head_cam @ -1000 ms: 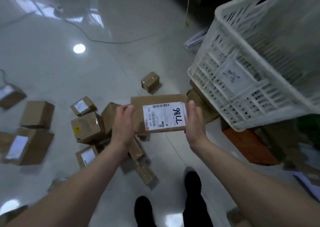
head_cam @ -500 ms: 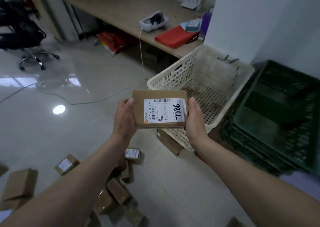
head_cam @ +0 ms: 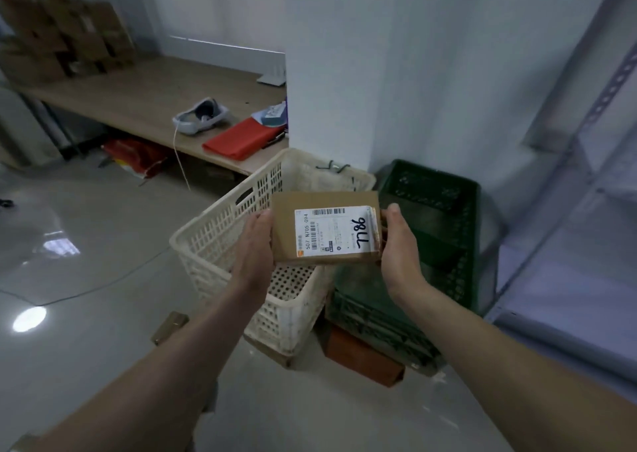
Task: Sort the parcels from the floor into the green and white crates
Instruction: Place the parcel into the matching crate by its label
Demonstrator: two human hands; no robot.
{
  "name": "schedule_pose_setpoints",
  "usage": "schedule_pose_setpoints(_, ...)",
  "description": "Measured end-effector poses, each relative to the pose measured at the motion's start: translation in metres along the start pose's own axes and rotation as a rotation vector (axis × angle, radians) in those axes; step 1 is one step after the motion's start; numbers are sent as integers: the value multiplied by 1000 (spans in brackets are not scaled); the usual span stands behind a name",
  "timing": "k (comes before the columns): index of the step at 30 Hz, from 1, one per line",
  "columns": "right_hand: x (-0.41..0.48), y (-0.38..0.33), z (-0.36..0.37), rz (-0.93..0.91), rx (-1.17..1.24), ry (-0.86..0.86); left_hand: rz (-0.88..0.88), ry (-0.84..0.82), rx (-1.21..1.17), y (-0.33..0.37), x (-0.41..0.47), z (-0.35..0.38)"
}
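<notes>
Parcel [head_cam: 325,227]: flat brown carton with a white barcode label, hand-marked, held level above white crate [head_cam: 220,234] and green crate [head_cam: 448,210]. Left hand [head_cam: 253,245] and right hand [head_cam: 400,241] grip opposite ends, fingers closed on it.

Parcel [head_cam: 325,227] held up, masking what lies behind it.
It hides the fingers of the left grip [head_cam: 254,246] and right grip [head_cam: 400,245] and parts of the white crate [head_cam: 213,241] and green crate [head_cam: 460,210]; its label's [head_cam: 336,231] small print is too fine to read; the shelving [head_cam: 593,134] runs off the right edge.
</notes>
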State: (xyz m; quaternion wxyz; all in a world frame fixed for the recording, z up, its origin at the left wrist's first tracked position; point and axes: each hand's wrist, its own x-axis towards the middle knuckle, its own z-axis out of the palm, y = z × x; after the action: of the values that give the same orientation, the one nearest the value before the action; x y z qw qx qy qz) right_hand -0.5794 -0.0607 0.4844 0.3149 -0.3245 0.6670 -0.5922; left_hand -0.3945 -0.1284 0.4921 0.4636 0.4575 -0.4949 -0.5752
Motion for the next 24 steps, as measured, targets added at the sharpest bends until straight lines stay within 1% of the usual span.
schedule_pose_setpoints(6, 27, -5, -48, -32, 19, 73, 33, -129, 38, 1, 21, 55)
schedule_pose_setpoints(9, 40, -5, -57, -43, 11, 97, 44, -202, 81, 0, 40, 70)
schedule_pose_setpoints(12, 59, -4, -56, -57, 5, 131, 23, -226, 87, -3, 61, 78)
schedule_pose_setpoints(16, 88, -2, -36, -22, -1, 123, -15, -240, 66, -6, 96, 76)
schedule_pose_setpoints(20, 129, 3, 7, -26, -28, 101, -54, -244, 49, -10, 150, 54)
schedule_pose_setpoints(24, 173, 8, 54, -15, -25, 151, -79, -263, 51, -10, 215, 38)
